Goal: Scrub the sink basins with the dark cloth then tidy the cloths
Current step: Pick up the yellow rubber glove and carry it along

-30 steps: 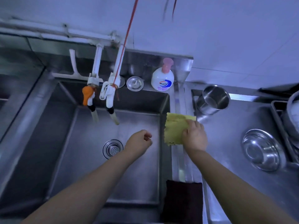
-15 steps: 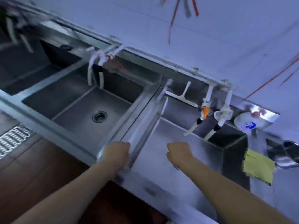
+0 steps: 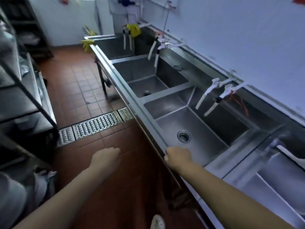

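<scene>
Gleaming dully, the steel sink basins [image 3: 194,129] run along the wall; left hand [image 3: 105,158] and right hand [image 3: 179,157] hang fisted, fingers together, holding nothing.

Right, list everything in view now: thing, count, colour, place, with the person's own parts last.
sink basins: four in view, steel, in a row along the right wall
drains: two visible, steel, in the floors of the two middle basins
taps: several pairs, white, on the wall pipe above the basins
yellow cloth: one, hung by the far taps
yellow gloves: yellow, over the far basin's front corner; count unclear
floor grate: one strip, steel, set in the red tile floor
shelving rack: one, dark metal, at left
shoe: one, white, bottom edge
left hand: curled, holds nothing, over the floor
right hand: curled, at the sink's front rim
</scene>
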